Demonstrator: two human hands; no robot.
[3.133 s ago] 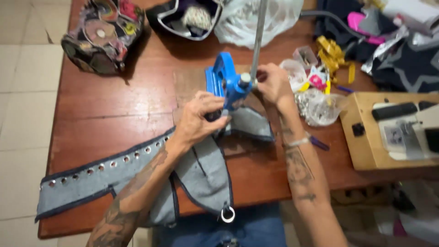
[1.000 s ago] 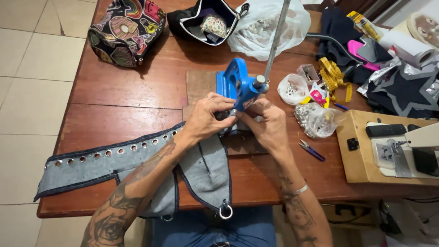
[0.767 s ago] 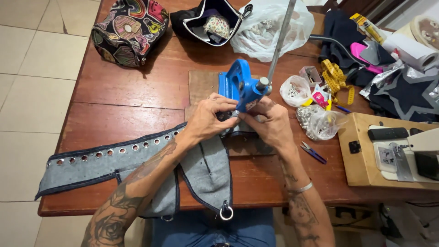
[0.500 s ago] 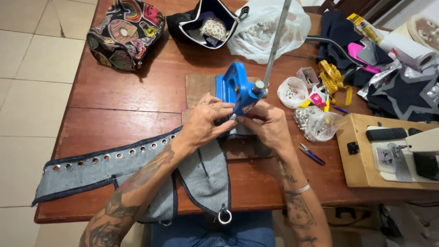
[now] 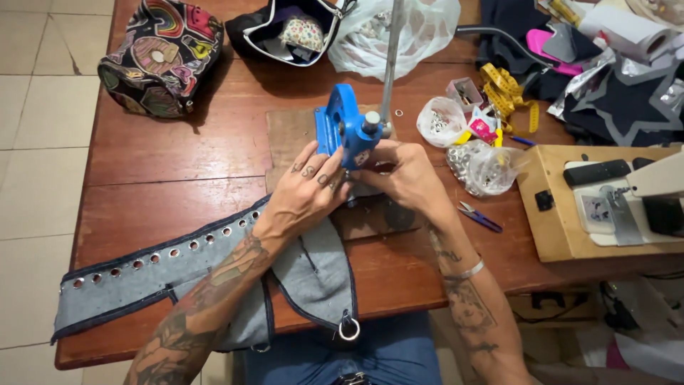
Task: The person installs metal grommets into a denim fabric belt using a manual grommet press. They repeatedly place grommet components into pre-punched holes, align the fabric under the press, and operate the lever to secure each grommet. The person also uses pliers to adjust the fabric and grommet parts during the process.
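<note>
A blue hand press (image 5: 344, 132) with a long metal lever (image 5: 390, 60) stands on a wooden board (image 5: 288, 139) on the table. My left hand (image 5: 308, 189) and my right hand (image 5: 402, 173) meet under the press head, pinching the grey denim piece (image 5: 313, 267) there. The denim runs left as a long strip (image 5: 153, 267) with a row of metal eyelets and dark blue edging. A metal ring (image 5: 349, 329) hangs from its lower tip. What sits between my fingertips is hidden by the press.
A patterned bag (image 5: 162, 57) and an open black pouch (image 5: 292, 32) lie at the back. Plastic bags of metal eyelets (image 5: 484, 165), a yellow tape measure (image 5: 509, 89) and small snips (image 5: 479, 216) are to the right. A sewing machine base (image 5: 602, 203) fills the right edge.
3.1 s ago my right hand was by the lever and my left gripped the press; both have come down onto the denim under the press head and stay there.
</note>
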